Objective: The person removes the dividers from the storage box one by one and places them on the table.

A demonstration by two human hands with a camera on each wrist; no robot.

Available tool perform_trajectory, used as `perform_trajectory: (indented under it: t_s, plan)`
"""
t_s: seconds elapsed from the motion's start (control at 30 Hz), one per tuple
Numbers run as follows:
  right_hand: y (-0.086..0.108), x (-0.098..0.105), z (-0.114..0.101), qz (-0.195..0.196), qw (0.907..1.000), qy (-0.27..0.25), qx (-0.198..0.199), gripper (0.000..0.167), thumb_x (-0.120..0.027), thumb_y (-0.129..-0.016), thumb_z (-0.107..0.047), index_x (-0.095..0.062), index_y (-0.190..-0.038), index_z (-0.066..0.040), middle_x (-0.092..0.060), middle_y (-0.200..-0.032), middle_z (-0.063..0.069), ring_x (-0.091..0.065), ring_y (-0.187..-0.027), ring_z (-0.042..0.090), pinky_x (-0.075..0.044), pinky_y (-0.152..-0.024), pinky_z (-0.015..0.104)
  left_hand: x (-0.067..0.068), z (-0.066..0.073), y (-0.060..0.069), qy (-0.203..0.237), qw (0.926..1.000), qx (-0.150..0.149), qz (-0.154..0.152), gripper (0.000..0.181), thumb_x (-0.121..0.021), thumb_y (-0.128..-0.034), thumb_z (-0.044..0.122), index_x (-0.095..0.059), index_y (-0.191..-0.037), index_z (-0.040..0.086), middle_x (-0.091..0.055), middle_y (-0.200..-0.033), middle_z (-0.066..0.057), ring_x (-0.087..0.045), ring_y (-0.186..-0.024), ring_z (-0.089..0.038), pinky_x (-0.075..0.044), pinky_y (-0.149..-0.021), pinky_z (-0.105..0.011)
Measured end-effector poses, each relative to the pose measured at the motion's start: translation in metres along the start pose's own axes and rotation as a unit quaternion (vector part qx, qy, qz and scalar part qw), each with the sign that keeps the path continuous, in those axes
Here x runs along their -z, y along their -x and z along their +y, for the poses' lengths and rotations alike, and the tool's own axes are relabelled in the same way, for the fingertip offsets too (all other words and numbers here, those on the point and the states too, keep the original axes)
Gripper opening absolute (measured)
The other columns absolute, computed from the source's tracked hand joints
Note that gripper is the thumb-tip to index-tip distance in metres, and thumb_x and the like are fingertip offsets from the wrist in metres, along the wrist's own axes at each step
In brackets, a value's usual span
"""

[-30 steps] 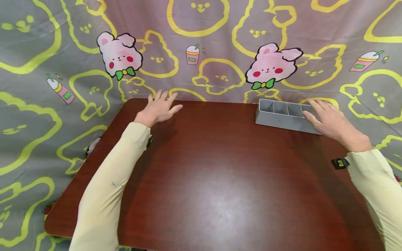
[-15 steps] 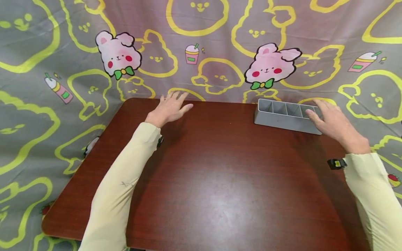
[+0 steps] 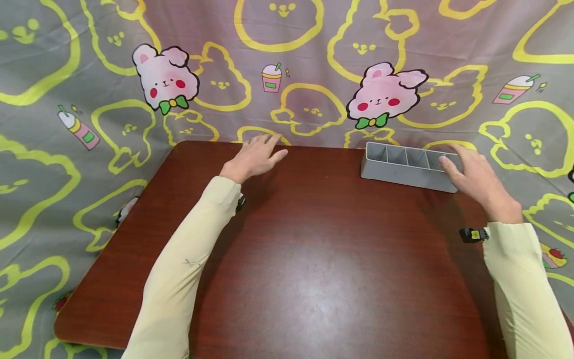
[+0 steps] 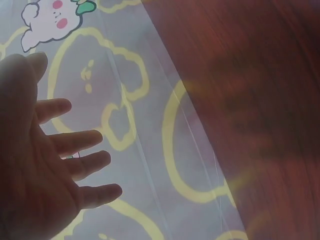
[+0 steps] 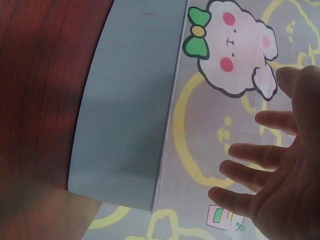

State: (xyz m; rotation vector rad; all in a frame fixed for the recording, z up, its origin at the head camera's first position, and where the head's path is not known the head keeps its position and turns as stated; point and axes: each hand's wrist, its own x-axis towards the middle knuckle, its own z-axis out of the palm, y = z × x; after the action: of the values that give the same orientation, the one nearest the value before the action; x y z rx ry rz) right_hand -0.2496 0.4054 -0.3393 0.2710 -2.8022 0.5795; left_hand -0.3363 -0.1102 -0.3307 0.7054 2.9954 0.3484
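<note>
Loosely, the left hand (image 3: 253,158) spreads fingers (image 4: 80,143), the right hand (image 3: 479,180) likewise near an organizer (image 3: 405,175).

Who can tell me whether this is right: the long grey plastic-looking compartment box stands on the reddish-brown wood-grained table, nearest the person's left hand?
The hand is wrong: the head view shows the long grey box nearest the person's right hand. It does stand on the reddish-brown table.
</note>
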Motion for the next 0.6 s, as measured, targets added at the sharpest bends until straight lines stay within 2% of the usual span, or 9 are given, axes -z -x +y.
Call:
perform_trajectory:
  t_s: [0.3, 0.6]
  plan:
    - [0.009, -0.001, 0.006, 0.014, 0.9992, -0.005, -0.037, 0.056, -0.042, -0.103, -0.032, -0.035, -0.149, -0.003, -0.040, -0.144, 0.034, -0.033, -0.131, 0.057, -0.023, -0.102, 0.069, -0.010, 0.019, -0.011, 0.034, 0.9989, -0.025, 0.022, 0.070, -0.032, -0.1008, 0.059, -0.023, -0.156, 0.019, -0.032, -0.158, -0.014, -0.028, -0.147, -0.036, -0.023, -0.118, -0.053]
    - [0.011, -0.005, 0.013, 0.015, 0.9979, 0.004, -0.064, 0.058, -0.041, -0.102, -0.033, -0.033, -0.148, 0.002, -0.038, -0.140, 0.039, -0.033, -0.127, 0.059, -0.025, -0.099, 0.069, -0.018, 0.040, -0.024, 0.073, 0.9951, -0.048, 0.046, 0.064, -0.034, -0.1017, 0.056, -0.029, -0.154, 0.021, -0.040, -0.153, -0.010, -0.039, -0.142, -0.028, -0.033, -0.115, -0.046]
